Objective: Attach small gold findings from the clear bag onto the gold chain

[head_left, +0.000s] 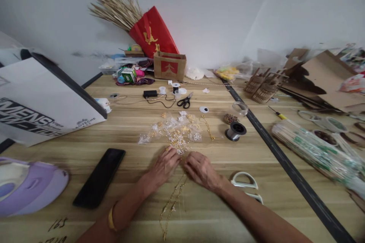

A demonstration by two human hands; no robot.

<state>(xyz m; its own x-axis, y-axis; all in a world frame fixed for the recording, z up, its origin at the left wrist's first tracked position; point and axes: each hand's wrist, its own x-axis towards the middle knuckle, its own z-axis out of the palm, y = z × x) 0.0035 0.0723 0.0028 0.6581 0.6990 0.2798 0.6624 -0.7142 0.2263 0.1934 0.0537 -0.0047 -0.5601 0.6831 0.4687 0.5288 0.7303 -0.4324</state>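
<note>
Find long gold chain point(173, 208) on the wooden surface point(205, 216), doubled in a narrow loop toward the near edge, upper end running up close to right hand point(202, 169). Left hand point(165, 163) directly opposite, fingers of both bent, fingertips nearly meeting. Cannot tell whether either grip is closed on anything; contents of the gap too small to make out. Note gold bangle point(111, 217) on left wrist.

Just beyond the fingertips: spread heap of small gold and clear pieces point(178, 138), partly in clear plastic. Right of heap, short gold chain point(207, 127); farther right, wire spool point(235, 131). Behind heap, black-handled scissors point(185, 101) lying partly open. Beside right forearm, white handles point(244, 186), partly covered by the arm. Left of left forearm, black phone point(99, 178), flat and angled.
</note>
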